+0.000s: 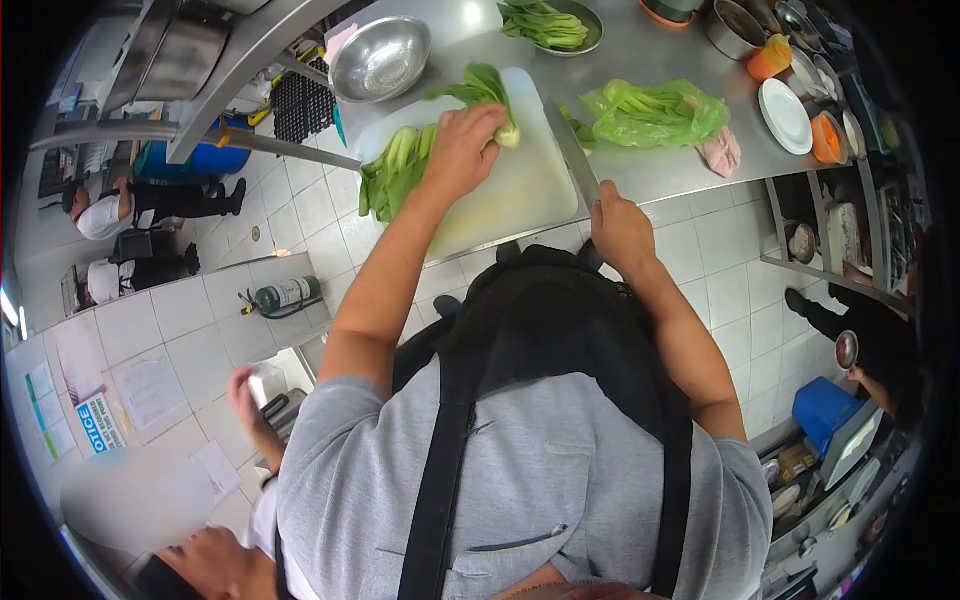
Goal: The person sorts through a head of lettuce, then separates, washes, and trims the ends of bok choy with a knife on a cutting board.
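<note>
My left hand [468,145] is closed on a head of leafy greens [508,130] over the white cutting board [520,200]. More greens [392,172] lie on the board's left side, under and beside my left wrist. My right hand [618,228] grips the handle of a large knife [574,150], its blade pointing away from me along the board's right edge. A few leaves [577,128] lie just right of the blade. Beyond them is a green plastic bag of greens [655,113].
A metal colander [380,60] stands at the board's far left, and a bowl of greens [590,28] at the back. Pink cloth [720,152], a white plate [786,116] and pots are on the right. Other people stand left, right and lower left.
</note>
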The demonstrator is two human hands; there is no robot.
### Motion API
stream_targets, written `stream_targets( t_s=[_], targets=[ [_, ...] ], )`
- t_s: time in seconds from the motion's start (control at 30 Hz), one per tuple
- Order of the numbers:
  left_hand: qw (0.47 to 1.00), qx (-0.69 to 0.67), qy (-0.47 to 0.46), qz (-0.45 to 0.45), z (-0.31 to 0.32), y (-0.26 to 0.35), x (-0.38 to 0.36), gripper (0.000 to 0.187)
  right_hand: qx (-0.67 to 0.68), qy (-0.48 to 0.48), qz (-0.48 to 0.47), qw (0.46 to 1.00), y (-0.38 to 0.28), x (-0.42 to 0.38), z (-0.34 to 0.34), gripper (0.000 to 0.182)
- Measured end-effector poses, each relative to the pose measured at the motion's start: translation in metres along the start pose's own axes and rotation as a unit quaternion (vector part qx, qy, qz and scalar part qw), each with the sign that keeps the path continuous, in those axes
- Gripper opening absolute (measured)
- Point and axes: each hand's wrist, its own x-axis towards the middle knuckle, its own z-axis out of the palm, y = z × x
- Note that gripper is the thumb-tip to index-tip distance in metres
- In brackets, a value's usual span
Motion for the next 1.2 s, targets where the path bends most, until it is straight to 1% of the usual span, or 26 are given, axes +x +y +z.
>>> stream_targets(
  t_s=[0.03,0.07,0.1,0.13,0.17,0.23,0.27,0.33,0.37,0.43,0.47,0.53,0.57,0.63,0.67,0.7,0.77,0.83,0.9,0.97,1.0,1.03,1.1,1.13,1.2],
  targets=[
    [1.000,0.000,0.001,-0.004,0.011,-0.005,-0.015,0.037,0.004,-0.013,-0.002,1.000,0.000,-0.004,-0.002,0.026],
    [0.999,-0.023,-0.022,-0.026,0.022,-0.009,-0.031,0.037,0.001,-0.017,-0.004,1.000,0.001,-0.009,0.001,0.026],
    [0.997,-0.046,-0.043,-0.046,0.034,-0.014,-0.044,0.038,0.000,-0.040,-0.005,0.999,0.004,-0.011,0.005,0.024],
    [0.994,-0.076,-0.055,-0.061,0.036,-0.010,-0.053,0.038,-0.002,-0.062,-0.007,0.998,0.006,-0.012,0.007,0.023],
    [0.994,-0.077,-0.052,-0.065,0.041,-0.005,-0.062,0.038,-0.005,-0.065,-0.008,0.998,0.007,-0.012,0.008,0.023],
    [0.958,-0.156,-0.010,-0.241,0.047,0.017,-0.067,0.042,0.019,-0.069,0.014,0.997,0.007,-0.013,0.011,0.024],
    [0.956,-0.155,-0.005,-0.248,0.054,0.028,-0.061,0.042,0.015,-0.075,0.009,0.997,0.009,-0.012,0.014,0.024],
    [0.946,-0.015,0.033,-0.321,0.067,0.042,-0.045,0.050,0.025,-0.041,-0.008,0.999,0.015,-0.008,0.016,0.025],
    [0.945,-0.014,0.037,-0.325,0.068,0.034,-0.044,0.050,0.022,-0.044,-0.012,0.999,0.015,-0.008,0.015,0.025],
    [0.957,0.003,-0.037,-0.287,0.068,0.021,-0.039,0.055,0.033,-0.032,0.002,0.999,0.011,-0.006,0.001,0.024],
    [0.956,0.001,-0.033,-0.290,0.065,0.017,-0.043,0.055,0.030,-0.034,0.000,0.999,0.009,-0.005,-0.005,0.024],
    [0.964,0.024,-0.090,-0.249,0.035,0.019,-0.047,0.056,0.016,-0.007,-0.003,1.000,0.006,-0.004,-0.013,0.023],
    [0.963,0.023,-0.095,-0.249,0.026,0.020,-0.053,0.056,0.018,-0.009,0.000,1.000,0.003,-0.002,-0.016,0.023],
    [0.963,0.052,-0.135,-0.226,0.012,0.025,-0.067,0.056,0.024,0.021,-0.039,0.999,-0.005,0.006,-0.022,0.022],
    [0.960,0.061,-0.150,-0.229,0.007,0.028,-0.072,0.057,0.024,0.021,-0.041,0.999,-0.012,0.010,-0.025,0.023],
    [0.960,0.060,-0.153,-0.227,0.006,0.030,-0.076,0.057,0.025,0.021,-0.037,0.999,-0.020,0.014,-0.028,0.023],
    [0.956,0.052,-0.147,-0.247,0.008,0.033,-0.086,0.057,0.045,0.049,-0.069,0.995,-0.036,0.019,-0.029,0.024],
    [0.959,0.058,-0.137,-0.241,0.010,0.037,-0.090,0.056,0.050,0.041,-0.065,0.996,-0.047,0.026,-0.017,0.024],
    [0.962,0.065,-0.124,-0.235,0.013,0.039,-0.093,0.056,0.053,0.034,-0.064,0.996,-0.043,0.035,0.005,0.025],
    [0.964,0.056,-0.103,-0.240,0.015,0.037,-0.095,0.054,-0.037,-0.064,-0.061,0.995,-0.031,0.045,0.032,0.027],
    [0.964,0.058,-0.102,-0.240,0.012,0.037,-0.095,0.054,-0.049,-0.077,-0.043,0.995,-0.039,0.044,0.020,0.028],
    [0.962,0.058,-0.108,-0.245,0.007,0.038,-0.095,0.053,-0.049,-0.077,-0.047,0.995,-0.043,0.047,0.013,0.028],
    [0.959,0.058,-0.115,-0.253,-0.003,0.040,-0.099,0.052,-0.042,-0.047,-0.011,0.998,-0.039,0.047,0.007,0.028],
    [0.963,0.056,-0.107,-0.241,-0.009,0.039,-0.100,0.052,-0.032,-0.019,-0.015,0.999,-0.031,0.050,0.006,0.027],
    [0.967,0.053,-0.098,-0.228,-0.021,0.036,-0.096,0.051,-0.036,-0.003,-0.013,0.999,-0.020,0.049,-0.003,0.027]
  ],
)
